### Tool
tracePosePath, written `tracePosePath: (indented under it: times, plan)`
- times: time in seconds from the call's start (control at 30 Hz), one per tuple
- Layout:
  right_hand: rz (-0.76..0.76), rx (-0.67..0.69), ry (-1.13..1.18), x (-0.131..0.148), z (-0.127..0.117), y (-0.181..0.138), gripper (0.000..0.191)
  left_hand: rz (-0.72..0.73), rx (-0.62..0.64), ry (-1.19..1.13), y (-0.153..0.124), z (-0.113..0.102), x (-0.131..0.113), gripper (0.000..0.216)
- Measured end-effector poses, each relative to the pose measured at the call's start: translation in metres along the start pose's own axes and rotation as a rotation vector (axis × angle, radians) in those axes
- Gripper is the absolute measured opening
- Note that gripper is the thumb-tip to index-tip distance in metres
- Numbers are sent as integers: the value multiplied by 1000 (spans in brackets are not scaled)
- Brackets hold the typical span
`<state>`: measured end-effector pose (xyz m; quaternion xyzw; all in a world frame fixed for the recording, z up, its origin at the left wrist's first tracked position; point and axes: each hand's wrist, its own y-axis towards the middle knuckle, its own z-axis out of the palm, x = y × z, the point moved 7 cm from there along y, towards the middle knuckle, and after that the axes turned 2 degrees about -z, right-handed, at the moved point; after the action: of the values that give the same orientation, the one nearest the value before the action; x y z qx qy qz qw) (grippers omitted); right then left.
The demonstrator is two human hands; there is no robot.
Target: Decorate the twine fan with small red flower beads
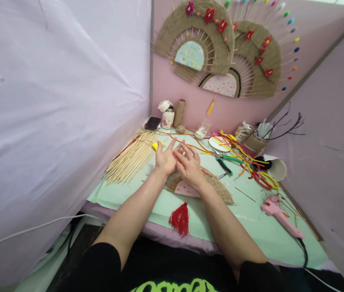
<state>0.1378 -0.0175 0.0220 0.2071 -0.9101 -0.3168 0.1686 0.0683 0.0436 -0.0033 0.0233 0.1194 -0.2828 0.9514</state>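
My left hand [166,160] is turned palm up over the table, thumb and fingers stretched apart, with nothing in it. Across its fingers and palm edge rests my right hand [189,167], its fingers spread and slightly bent, and I see nothing held there. Beneath both hands lies a small half-round fan [220,187] wound with brown twine, with a pink dotted centre [184,189]; my hands and right forearm hide part of it. A red tassel [180,220] lies below the fan, near the table's front edge.
Thin wooden sticks [130,158] are heaped at left. Green-handled pliers [225,165], colourful pipe cleaners [246,156] and a pink glue gun [281,215] lie at right. Jars [168,117] and a twine roll [179,113] stand behind. Larger fans [220,48] hang on the pink wall.
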Motion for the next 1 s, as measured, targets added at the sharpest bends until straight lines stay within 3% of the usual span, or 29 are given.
tracePosePath:
  times: [0.2, 0.37, 0.53, 0.7, 0.87, 1.0]
  plan:
    - [-3, -23, 0, 0, 0, 0, 38, 37, 12, 38, 2, -3, -4, 68]
    - [-27, 5, 23, 1, 4, -1, 40, -63, 29, 60, 4, -5, 5, 68]
    - [-28, -14, 25, -2, 4, -1, 39, 24, -9, -21, 3, -6, -4, 66]
    - [-15, 28, 26, -3, 9, -1, 40, -97, 9, 2, 6, -8, 11, 68]
    - [-4, 48, 20, -4, 9, -1, 38, 18, -9, -26, 6, -11, -1, 69]
    - [60, 55, 9, -9, 11, -2, 42, -82, 8, 8, 7, -8, 14, 67]
